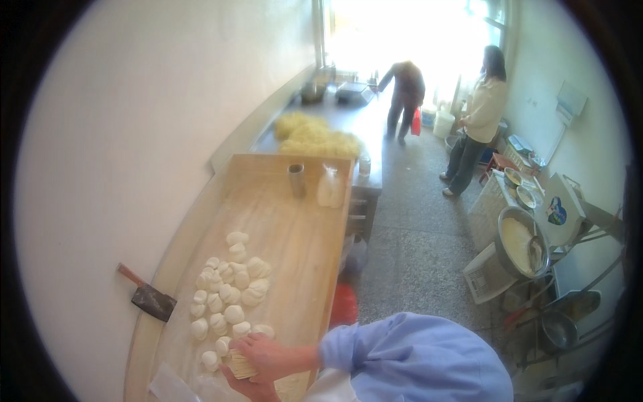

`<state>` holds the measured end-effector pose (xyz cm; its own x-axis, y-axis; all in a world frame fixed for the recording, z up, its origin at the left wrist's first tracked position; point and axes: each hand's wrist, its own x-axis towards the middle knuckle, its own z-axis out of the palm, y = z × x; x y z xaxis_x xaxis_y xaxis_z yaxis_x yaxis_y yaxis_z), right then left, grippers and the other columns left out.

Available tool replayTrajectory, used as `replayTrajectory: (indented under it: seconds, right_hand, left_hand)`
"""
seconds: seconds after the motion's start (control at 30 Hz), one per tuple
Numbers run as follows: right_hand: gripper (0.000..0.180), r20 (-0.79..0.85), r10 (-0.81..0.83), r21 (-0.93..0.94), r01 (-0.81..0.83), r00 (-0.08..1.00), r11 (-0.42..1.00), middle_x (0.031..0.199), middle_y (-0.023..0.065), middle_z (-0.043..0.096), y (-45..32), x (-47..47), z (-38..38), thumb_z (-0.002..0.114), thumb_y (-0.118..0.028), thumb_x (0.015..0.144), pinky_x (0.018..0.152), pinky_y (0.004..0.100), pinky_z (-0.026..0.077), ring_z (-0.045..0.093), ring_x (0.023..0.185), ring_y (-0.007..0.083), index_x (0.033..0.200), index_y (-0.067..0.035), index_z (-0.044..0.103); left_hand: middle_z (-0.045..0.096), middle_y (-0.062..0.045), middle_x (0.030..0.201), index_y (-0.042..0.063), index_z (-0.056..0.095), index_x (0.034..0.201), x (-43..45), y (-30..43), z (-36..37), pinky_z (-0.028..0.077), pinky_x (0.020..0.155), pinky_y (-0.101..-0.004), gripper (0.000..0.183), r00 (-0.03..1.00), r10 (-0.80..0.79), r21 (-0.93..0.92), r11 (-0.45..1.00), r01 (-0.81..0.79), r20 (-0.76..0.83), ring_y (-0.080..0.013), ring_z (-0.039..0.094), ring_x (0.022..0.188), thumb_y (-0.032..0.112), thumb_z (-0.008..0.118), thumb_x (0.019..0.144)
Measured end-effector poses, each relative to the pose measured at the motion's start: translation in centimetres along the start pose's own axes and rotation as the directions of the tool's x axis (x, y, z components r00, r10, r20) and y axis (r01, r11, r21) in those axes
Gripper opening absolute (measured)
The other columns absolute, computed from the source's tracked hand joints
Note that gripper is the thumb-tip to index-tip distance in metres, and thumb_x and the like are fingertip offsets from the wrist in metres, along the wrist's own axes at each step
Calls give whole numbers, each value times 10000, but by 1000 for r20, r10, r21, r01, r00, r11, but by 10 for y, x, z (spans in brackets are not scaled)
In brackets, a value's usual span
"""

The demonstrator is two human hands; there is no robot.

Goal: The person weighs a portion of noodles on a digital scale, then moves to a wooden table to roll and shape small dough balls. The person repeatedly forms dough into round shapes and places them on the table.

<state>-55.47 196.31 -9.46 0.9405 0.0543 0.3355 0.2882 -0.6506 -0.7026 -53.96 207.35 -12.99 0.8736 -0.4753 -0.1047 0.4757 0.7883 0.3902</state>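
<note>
My right hand (263,354) rests over a bundle of pale yellow, strand-like dough (242,365), at the lower end of a wooden board. Beneath it, my left hand (249,387) cups the same bundle from the near side, partly cut off by the picture's lower edge. Several small white dough pieces (234,314) lie just beyond the hands, some round, some folded or layered. A larger folded dough piece (259,268) is among them. Flour dusts the wooden board (296,251). A translucent sheet (173,384) lies left of the hands.
A cleaver (153,301) is by the wall at left. A metal cylinder (296,181) and plastic bag (329,188) stand at the board's far end, before heaped yellow noodles (316,138). Two people (406,95) stand farther off. At right is a large flour bowl (517,241).
</note>
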Motion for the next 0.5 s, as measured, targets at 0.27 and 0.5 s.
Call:
replayTrajectory:
  seconds: [0.27, 0.5]
  right_hand:
    - [689, 129, -8, -16, 10, 992, 1000, 1109, 158, 539, 0, 3, 8, 707, -157, 601, 939, 418, 362, 494, 1078, 342, 1225, -56, 432]
    - [626, -141, -168, -158, 146, 976, 977, 1101, 156, 540, 9, -5, 8, 709, -212, 631, 969, 470, 347, 472, 1099, 362, 1202, -61, 500]
  left_hand:
    - [528, -113, 1219, 68, 474, 1252, 6, 1, -26, 383, 1010, -419, 527, 995, 1, 16, 1000, -3, 99, -264, 488, 1174, 469, 292, 962]
    - [404, -146, 1391, 81, 398, 1373, 10, 0, -18, 258, 1102, -457, 557, 989, 14, -68, 998, -5, 145, -307, 357, 1308, 440, 327, 952]
